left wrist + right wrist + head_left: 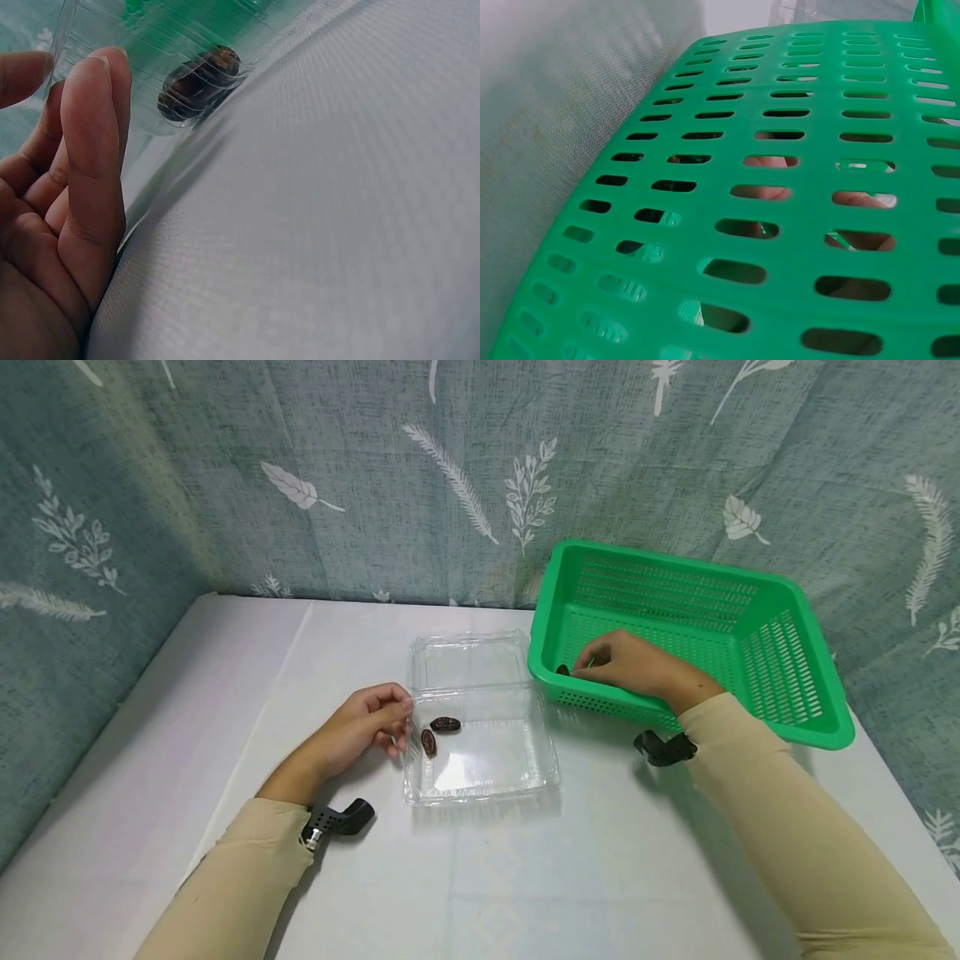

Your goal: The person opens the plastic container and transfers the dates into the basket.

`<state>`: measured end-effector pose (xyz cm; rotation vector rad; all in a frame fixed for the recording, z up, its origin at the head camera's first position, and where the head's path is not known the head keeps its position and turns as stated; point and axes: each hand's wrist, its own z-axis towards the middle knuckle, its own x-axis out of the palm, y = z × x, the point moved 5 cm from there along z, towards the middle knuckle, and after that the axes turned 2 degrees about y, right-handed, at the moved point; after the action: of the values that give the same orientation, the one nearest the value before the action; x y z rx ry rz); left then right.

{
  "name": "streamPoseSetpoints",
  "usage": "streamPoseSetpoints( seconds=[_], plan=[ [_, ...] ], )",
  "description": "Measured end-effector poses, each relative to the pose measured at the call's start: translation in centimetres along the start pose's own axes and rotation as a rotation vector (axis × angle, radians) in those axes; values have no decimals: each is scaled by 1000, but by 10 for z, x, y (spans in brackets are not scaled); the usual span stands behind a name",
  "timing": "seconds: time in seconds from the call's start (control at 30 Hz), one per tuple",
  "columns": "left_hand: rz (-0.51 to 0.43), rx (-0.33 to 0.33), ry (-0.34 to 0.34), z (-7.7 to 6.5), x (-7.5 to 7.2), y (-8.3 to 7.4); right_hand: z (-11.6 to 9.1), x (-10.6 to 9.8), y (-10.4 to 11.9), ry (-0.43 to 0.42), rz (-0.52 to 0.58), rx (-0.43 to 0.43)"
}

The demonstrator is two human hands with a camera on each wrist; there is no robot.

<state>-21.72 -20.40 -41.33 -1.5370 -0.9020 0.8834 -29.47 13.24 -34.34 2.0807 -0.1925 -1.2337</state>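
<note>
My left hand (352, 731) pinches the left edge of a clear plastic clamshell box (498, 760), whose lid (472, 662) is laid back towards the wall. Two brown, wrinkled dates lie in the box's left part: one date (446, 724) sideways, the other date (428, 742) lengthwise. Through the clear wall, the left wrist view shows a date (199, 84) beside the thumb (90, 127). Inside a green basket (806, 727), my right hand (630, 667) pinches a date (562, 670) at its near left corner; the rim partly hides it. In the right wrist view, the slotted basket wall (795, 225) covers most of this hand.
The basket stands right of the box, against a grey-green leaf-patterned curtain (375, 485). A white cloth (510, 877) covers the table. Each wrist carries a black camera mount, the left mount (341, 821) over the table and the right mount (663, 748) close by the basket's front.
</note>
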Motion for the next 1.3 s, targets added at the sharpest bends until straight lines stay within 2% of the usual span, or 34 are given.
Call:
streamPoseSetpoints(
  seconds=[0.23, 0.37, 0.43, 0.5, 0.57, 0.67, 0.77, 0.87, 0.93, 1.3],
  plan=[
    [-1, 2, 4, 0, 0, 1, 0, 0, 0, 3, -11, 31],
    [-11, 3, 6, 1, 0, 0, -1, -3, -1, -38, -4, 48],
    [-16, 3, 4, 2, 1, 0, -3, -5, 2, -87, -17, 35],
    [-16, 3, 4, 3, 0, 0, -8, -10, 7, -178, -48, -2],
    [-18, 3, 7, 3, 1, 0, -14, -14, 17, -315, -73, -75],
    [-17, 6, 12, 2, 1, 0, -28, -16, 41, -531, -89, -224],
    [-21, 5, 9, 1, 0, 1, -38, -10, 67, -649, -93, -387],
    [-24, 5, 10, 0, 0, 1, -42, 1, 87, -675, -95, -501],
    [-24, 10, 11, 0, -1, 2, -44, 10, 96, -671, -88, -547],
    [-29, 6, 11, 1, -1, 2, -38, 69, 126, -536, 26, -664]
  ],
)
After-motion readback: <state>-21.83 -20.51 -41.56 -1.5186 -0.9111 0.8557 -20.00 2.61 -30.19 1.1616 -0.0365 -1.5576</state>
